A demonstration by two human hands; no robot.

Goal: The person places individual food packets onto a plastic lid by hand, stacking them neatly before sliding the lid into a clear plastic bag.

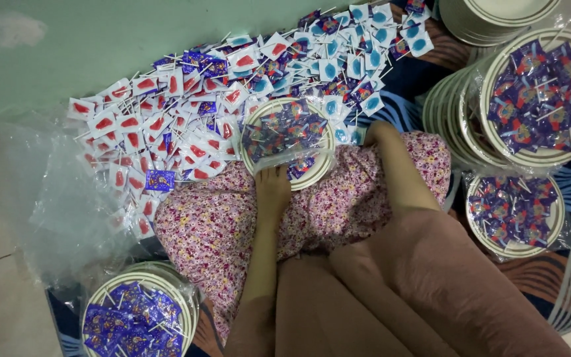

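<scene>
1. Purple-wrapped lollipops (284,132) are filling the bagged plate (316,173) at frame centre, with the left hand (273,188) resting on it, grip released.
2. Right hand (373,131) is partly hidden, grip unclear.
3. Three more filled plates are showing: lower-left plate (186,305), right plate (553,221), upper-right plate (490,86).

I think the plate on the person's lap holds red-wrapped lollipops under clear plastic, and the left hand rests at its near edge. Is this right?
Not quite. The head view shows that the plate on the lap holds purple-wrapped lollipops, not red ones; the red-wrapped ones lie spread on the floor to the left. The rest stands: clear plastic covers the plate, and the left hand rests at its near edge.
</scene>
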